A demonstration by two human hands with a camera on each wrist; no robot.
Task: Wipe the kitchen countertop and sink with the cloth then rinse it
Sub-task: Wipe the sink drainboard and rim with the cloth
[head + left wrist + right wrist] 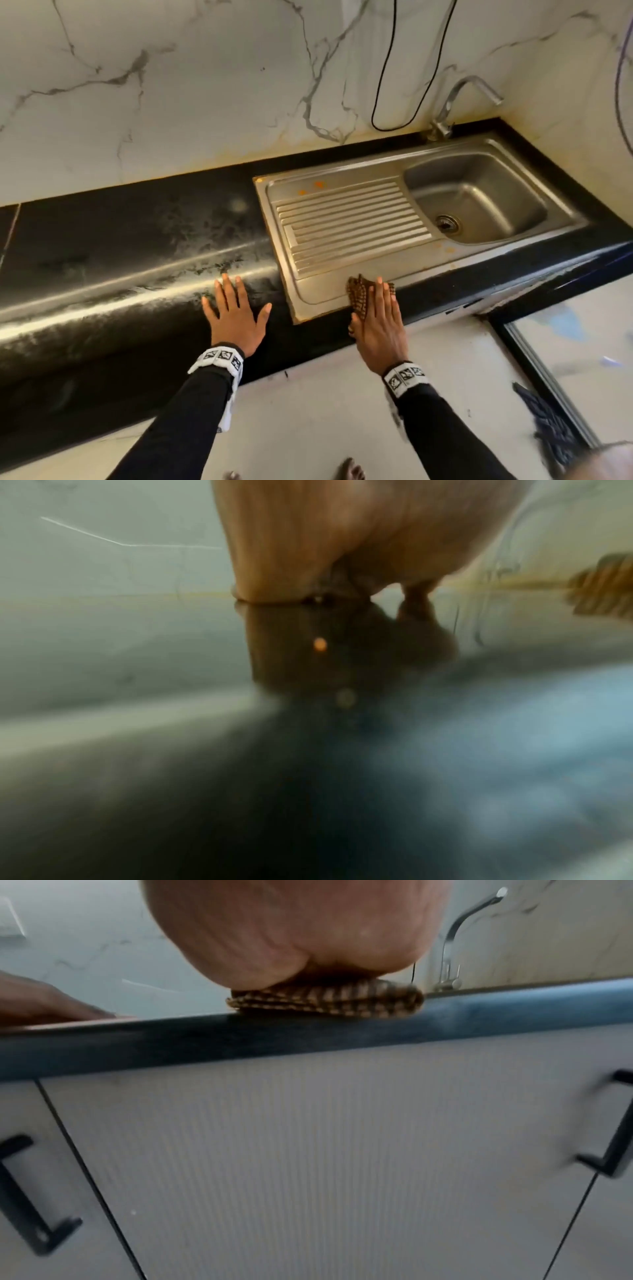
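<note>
Brown checked cloth (359, 296), black mottled countertop (137, 233), grey steel sink (428, 260), white veined wall (205, 85).

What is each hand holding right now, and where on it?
Nothing is gripped. The right hand presses flat on top of the checked cloth at the sink's front edge. The left hand rests open on the countertop.

The countertop (120, 240) crosses the head view from lower left to right, with the sink (342, 291) set in its right half. The basin (479, 192) lies right of the drainboard (349, 226), the tap (459, 102) behind it. The cloth (358, 296) lies under the right hand (378, 325) on the sink's near rim, the left hand (236, 315) left of it on the countertop.
</note>
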